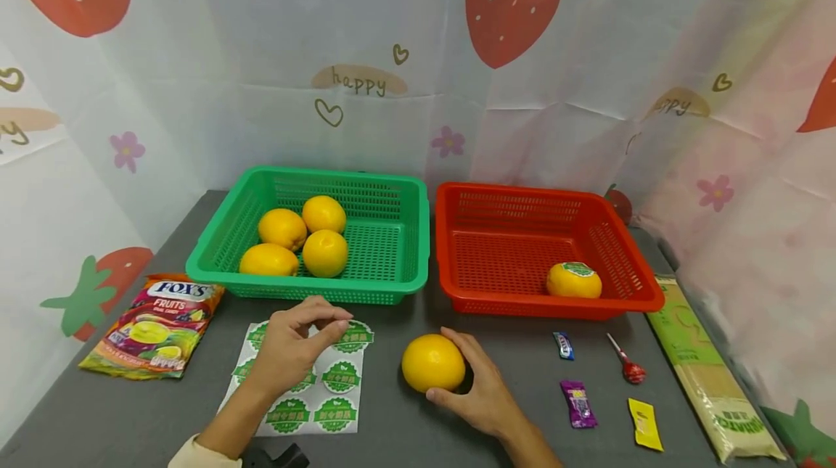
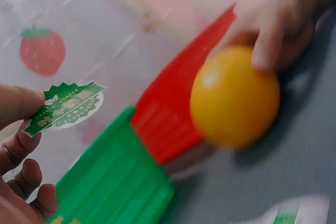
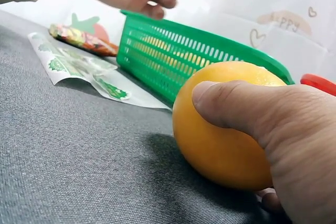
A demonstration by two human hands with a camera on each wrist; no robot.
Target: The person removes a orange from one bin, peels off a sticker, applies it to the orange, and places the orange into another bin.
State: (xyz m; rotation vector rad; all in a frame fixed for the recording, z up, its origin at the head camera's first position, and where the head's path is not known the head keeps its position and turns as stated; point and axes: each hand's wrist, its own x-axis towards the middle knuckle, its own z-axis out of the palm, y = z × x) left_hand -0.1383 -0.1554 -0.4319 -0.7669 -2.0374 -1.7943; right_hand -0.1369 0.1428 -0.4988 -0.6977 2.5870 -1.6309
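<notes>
The left grip [image 1: 294, 345] pinches a green sticker [image 2: 65, 107]; the right grip [image 1: 480, 390] clasps an orange [image 1: 429, 363] beside the sticker sheet [image 1: 313, 401]. Behind stand a green basket [image 1: 366, 289] and a red basket [image 1: 499, 250]; a lollipop [image 1: 633, 371] lies rightward.

Left basket [image 1: 326, 292], right basket [image 1: 503, 305] along the table's [image 1: 405, 439] far edge
Sticker sheet [image 1: 320, 387] before left basket; orange [image 1: 427, 364] right of sheet.

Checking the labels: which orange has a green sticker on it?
The orange alone in the red basket, sticker on top; none shows on the four oranges in the green basket or the one in the right hand.
</notes>
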